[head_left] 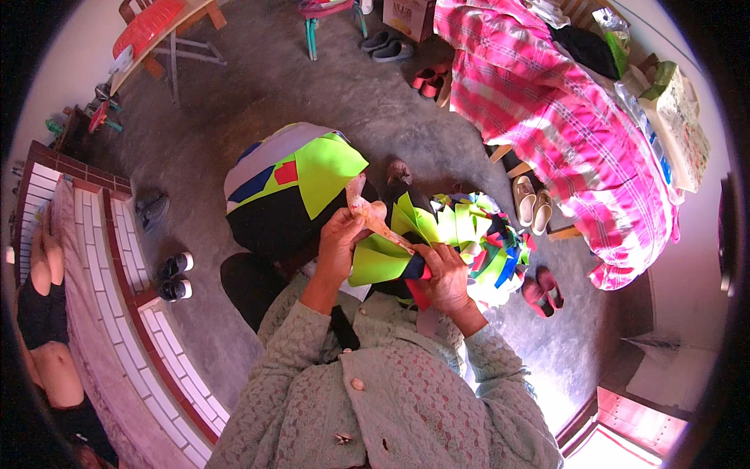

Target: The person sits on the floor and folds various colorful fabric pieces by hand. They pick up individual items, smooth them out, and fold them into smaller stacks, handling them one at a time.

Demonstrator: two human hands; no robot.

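Observation:
My left hand (pixel 341 238) is closed on a pale orange-pink strip (pixel 376 219), its loose upper end sticking out above my fingers. The strip runs down to my right hand (pixel 445 280), whose fingers are closed at its other end, against a stack of neon-yellow fabric pieces (pixel 381 259). Dark blue and red bits show beside that hand. Beyond my left hand stands a large rounded bundle (pixel 269 195) with black, grey and neon-yellow faces. To the right of my lap lies a heap of cut fabric pieces (pixel 496 254) in yellow, blue, red and white.
A pink plaid cloth (pixel 547 133) covers furniture at the right, with shoes (pixel 533 205) beneath. Red slippers (pixel 543 292) lie near the heap. On the left, another person's legs (pixel 58 367) rest on a bed with a white-tiled side (pixel 117 289); dark shoes (pixel 175 276) stand beside it.

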